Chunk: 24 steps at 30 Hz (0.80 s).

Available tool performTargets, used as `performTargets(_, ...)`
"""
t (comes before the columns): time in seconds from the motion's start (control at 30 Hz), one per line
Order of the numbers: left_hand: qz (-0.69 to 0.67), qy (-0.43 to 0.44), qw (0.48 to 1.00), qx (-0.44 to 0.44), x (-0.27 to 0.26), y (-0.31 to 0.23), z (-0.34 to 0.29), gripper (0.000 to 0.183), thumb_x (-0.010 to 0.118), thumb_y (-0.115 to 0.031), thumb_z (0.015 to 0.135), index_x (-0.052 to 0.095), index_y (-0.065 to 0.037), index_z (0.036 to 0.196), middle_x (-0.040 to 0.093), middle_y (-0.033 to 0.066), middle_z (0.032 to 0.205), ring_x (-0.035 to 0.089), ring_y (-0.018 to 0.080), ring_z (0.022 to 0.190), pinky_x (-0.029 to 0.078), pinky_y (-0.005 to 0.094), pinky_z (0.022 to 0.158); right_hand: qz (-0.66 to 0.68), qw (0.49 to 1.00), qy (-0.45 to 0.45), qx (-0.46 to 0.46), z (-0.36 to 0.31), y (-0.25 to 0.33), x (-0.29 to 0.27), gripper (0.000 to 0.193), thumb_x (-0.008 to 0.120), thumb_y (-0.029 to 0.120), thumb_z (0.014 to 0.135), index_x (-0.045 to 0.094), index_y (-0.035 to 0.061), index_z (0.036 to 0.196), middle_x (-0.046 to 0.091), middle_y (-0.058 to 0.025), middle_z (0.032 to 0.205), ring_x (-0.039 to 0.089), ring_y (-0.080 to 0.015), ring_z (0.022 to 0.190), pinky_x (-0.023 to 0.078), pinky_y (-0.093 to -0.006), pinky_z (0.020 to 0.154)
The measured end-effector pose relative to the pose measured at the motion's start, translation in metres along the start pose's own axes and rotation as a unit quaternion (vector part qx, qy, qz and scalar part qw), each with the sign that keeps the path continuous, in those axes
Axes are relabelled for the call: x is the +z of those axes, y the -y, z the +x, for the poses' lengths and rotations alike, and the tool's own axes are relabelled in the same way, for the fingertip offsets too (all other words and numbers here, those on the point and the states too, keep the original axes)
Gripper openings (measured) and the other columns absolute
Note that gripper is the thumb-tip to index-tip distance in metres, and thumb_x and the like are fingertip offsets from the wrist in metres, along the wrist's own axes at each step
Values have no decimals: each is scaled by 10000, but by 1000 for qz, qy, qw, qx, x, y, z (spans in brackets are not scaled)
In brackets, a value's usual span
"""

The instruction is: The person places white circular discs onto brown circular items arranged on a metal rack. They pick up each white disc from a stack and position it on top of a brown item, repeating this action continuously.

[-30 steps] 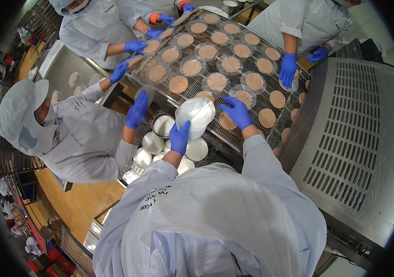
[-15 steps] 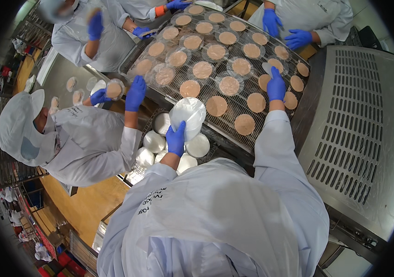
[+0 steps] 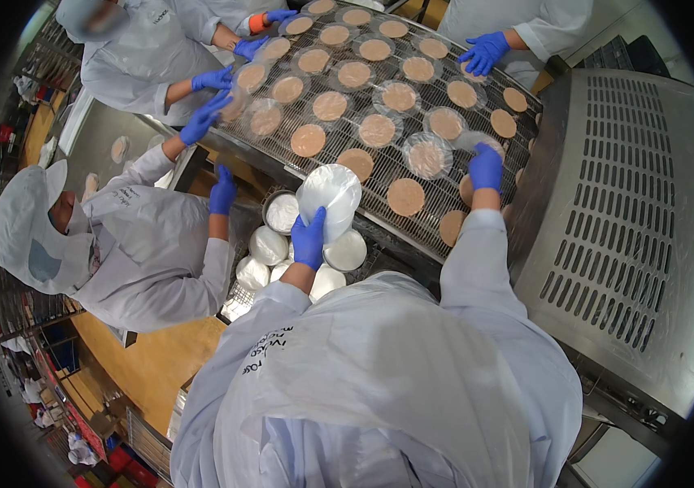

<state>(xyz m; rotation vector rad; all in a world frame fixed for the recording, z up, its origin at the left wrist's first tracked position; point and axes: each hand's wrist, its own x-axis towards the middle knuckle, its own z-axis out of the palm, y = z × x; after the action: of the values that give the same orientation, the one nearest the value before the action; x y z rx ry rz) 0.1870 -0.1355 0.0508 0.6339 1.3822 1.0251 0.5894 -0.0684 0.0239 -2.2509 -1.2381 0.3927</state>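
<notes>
My left hand (image 3: 308,241) is closed on the edge of a stack of round clear plastic sheets (image 3: 332,195), held up beside the conveyor's near edge. My right hand (image 3: 486,169) reaches over the wire-mesh conveyor belt (image 3: 424,226), its fingertips pinching a round plastic sheet (image 3: 469,140), slightly blurred, that lies partly over a patty. Left of it, a flat round pinkish-brown patty (image 3: 426,159) lies under a clear sheet. Nearer me, a bare patty (image 3: 405,198) rests on the mesh. Several more patties cover the belt, many with larger clear discs on them.
Below my left hand are round metal tins and plastic-wrapped stacks (image 3: 268,246). A slotted steel housing (image 3: 619,211) stands at the right. A co-worker (image 3: 143,252) at the left reaches to the belt; others work along its far side. A steel table (image 3: 103,134) stands beyond.
The patties have shifted toward the far left. A bare patty near my right hand now has a sheet over it. The left co-worker's hand, which held a patty, has moved to the belt.
</notes>
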Motion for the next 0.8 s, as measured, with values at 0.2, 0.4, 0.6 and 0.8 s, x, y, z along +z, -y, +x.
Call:
performTargets(0.2,-6,-7,1000,-5,-28,27,2,538,654,-239,821,458,56,1226,553,132,1145,551,198,1003,447,298,844,-183,980,61,-56,-22,-8,27,281,457,88,830,590,32,1070,581,-219,1088,570,-349,1000,461,-405,849)
performTargets(0.4,-30,-35,999,-8,-53,27,22,525,652,-236,823,468,56,1219,560,127,1135,553,191,984,448,299,834,-158,926,305,-160,-67,98,72,367,467,183,850,533,148,1210,541,-216,1172,511,-402,1079,422,-474,911)
performTargets(0.6,-12,-32,999,-17,-39,14,55,538,654,-253,821,466,52,1222,565,126,1126,556,193,977,448,302,828,-100,943,-9,-318,-35,114,171,374,481,167,866,497,105,1235,490,-193,1247,450,-375,1162,373,-433,981)
performTargets(0.8,-8,-64,998,-18,-78,-6,92,556,653,-265,819,456,48,1234,555,129,1135,551,198,984,441,302,838,-139,884,208,-395,-88,186,174,429,459,159,873,428,141,1301,408,-193,1336,325,-371,1282,309,-523,1006)
